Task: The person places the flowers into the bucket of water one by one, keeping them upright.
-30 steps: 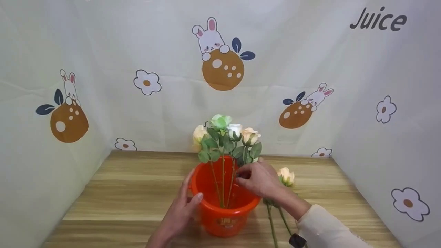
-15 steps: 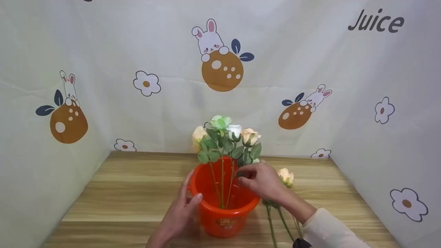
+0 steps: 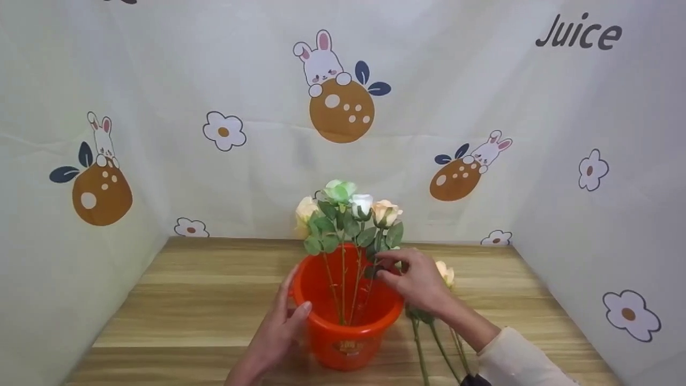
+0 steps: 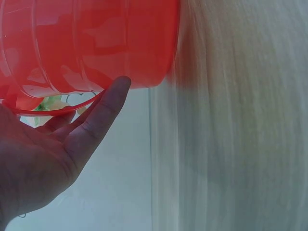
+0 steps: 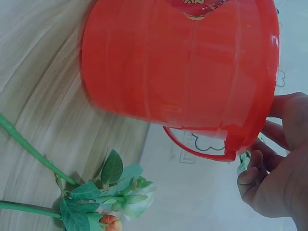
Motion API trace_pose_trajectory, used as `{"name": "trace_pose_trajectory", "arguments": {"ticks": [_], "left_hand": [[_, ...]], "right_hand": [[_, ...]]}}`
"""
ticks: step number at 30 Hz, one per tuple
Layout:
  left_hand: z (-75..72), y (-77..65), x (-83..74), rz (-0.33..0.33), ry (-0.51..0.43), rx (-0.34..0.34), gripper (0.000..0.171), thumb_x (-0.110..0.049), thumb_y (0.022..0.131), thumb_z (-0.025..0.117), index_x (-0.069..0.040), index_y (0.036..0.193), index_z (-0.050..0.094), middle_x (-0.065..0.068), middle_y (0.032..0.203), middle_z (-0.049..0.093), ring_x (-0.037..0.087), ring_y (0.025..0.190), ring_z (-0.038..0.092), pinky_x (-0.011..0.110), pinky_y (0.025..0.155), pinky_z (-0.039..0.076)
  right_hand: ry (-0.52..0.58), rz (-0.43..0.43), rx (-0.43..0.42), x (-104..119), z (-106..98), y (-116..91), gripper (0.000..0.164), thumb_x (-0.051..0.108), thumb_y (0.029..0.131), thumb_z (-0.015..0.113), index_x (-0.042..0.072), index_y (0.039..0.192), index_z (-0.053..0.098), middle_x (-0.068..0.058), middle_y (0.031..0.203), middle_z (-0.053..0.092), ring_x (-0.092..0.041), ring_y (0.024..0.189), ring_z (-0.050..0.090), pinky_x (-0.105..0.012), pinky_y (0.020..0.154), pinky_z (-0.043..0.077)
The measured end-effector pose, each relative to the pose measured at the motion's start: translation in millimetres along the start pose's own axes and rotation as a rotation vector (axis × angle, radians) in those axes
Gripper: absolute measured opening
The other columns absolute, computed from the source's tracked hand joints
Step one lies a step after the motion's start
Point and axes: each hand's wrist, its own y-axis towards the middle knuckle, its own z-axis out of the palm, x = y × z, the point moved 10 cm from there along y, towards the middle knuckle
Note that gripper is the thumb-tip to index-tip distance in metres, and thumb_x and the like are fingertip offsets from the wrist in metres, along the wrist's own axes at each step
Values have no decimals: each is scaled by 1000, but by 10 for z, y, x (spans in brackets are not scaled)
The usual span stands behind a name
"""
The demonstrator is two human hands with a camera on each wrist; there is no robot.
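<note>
A red-orange bucket (image 3: pixel 348 343) stands on the table, holding several long-stemmed roses: a green rose (image 3: pixel 340 190), a white rose (image 3: pixel 362 205), a peach rose (image 3: pixel 386 213) and a pale yellow one (image 3: pixel 307 210). My left hand (image 3: pixel 276 329) rests on the bucket's left side, thumb at the rim and fingers stretched along the wall, as the left wrist view shows. Over the right rim, my right hand (image 3: pixel 418 276) has thumb and forefinger parted beside the peach rose's stem and a dark green leaf (image 3: pixel 371 272). The bucket's handle (image 5: pixel 185 151) hangs on its outer side.
More roses lie on the table right of the bucket, under my right forearm: a peach one (image 3: pixel 446 272), long green stems (image 3: pixel 420 348) and a greenish-white bloom (image 5: pixel 137 202). A printed cloth backdrop (image 3: pixel 257 177) encloses the wooden table (image 3: pixel 214 300) at back and sides.
My right hand has shifted slightly right, off the peach rose's stem, with thumb and forefinger parting; a leaf now shows beside the thumb. The roses, bucket and left hand keep their places.
</note>
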Motion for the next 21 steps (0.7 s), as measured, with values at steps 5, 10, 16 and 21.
{"name": "trace_pose_trajectory", "arguments": {"ticks": [5, 10, 16, 21], "left_hand": [[0, -10, 5, -8, -15, 12, 72, -39, 109, 54, -40, 169, 13, 25, 172, 26, 47, 134, 58, 63, 96, 59], [2, -3, 17, -25, -19, 15, 71, -38, 110, 53, -41, 168, 13, 21, 173, 26, 47, 137, 56, 63, 100, 57], [1, 16, 24, -42, -23, 12, 72, -40, 109, 54, -43, 168, 13, 16, 173, 27, 44, 139, 54, 64, 104, 54], [9, 18, 17, -43, -23, 12, 71, -42, 109, 54, -43, 168, 13, 14, 174, 27, 43, 139, 55, 63, 106, 54]], "right_hand": [[40, 15, -37, -62, -83, -4, 29, 9, 88, 81, 13, 117, 81, 2, 91, 74, -15, 76, 56, -23, 67, 47], [76, 36, -53, -163, -150, -28, 31, 9, 89, 81, 12, 120, 79, -5, 96, 74, -17, 78, 60, -23, 67, 52], [119, 108, -77, -339, -235, -71, 35, 9, 89, 81, 14, 123, 79, -6, 102, 74, -18, 86, 62, -24, 67, 56], [102, 141, -78, -488, -289, -109, 35, 10, 89, 81, 15, 123, 79, -5, 102, 74, -18, 88, 63, -24, 66, 55]]}}
